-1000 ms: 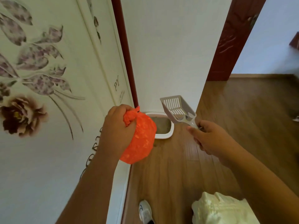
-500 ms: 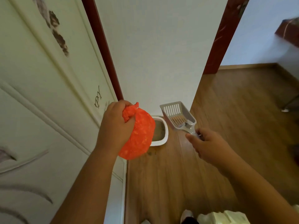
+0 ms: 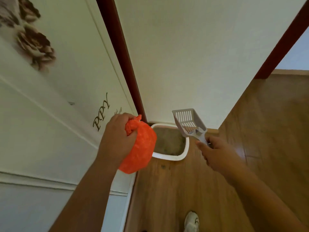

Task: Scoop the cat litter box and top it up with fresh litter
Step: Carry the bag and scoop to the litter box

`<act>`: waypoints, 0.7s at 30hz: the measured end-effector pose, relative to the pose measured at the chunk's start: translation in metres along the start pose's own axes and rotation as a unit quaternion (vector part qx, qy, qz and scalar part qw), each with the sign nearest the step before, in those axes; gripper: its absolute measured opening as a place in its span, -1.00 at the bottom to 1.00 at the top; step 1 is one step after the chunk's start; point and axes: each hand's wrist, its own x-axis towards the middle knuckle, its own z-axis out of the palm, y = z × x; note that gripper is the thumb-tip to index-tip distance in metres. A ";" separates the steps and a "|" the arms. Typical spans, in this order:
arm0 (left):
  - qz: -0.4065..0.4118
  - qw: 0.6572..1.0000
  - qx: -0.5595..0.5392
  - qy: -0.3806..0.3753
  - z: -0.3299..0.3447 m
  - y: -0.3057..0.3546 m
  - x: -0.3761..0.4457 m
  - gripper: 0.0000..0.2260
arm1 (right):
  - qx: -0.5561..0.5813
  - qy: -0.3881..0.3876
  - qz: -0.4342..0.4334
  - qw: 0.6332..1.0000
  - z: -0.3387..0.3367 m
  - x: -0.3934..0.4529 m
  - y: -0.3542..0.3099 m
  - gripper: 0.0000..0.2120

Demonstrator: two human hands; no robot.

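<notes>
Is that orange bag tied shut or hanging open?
Tied shut. The orange bag has a twisted knot at its top, gripped by the left hand, and bulges round below.

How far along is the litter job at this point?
Scooping looks done or nearly: the left hand grips a knotted orange bag, and the right hand holds the scoop, which looks empty. The litter box sits ahead on the floor. No fresh litter is visible; topping up remains.

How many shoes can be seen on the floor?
1. A white shoe is at the bottom edge of the wooden floor, below the right hand. A second shoe may be out of frame.
</notes>
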 end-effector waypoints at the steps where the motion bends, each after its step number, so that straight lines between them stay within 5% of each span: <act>1: -0.005 1.000 -0.002 -0.004 0.009 -0.006 0.009 -0.82 | -0.006 -0.006 0.001 1.000 0.000 0.015 0.001 -0.84; 21: -0.030 0.992 0.006 -0.119 0.204 -0.161 0.107 -0.78 | -0.010 0.015 0.084 0.996 0.085 0.197 0.118 -0.79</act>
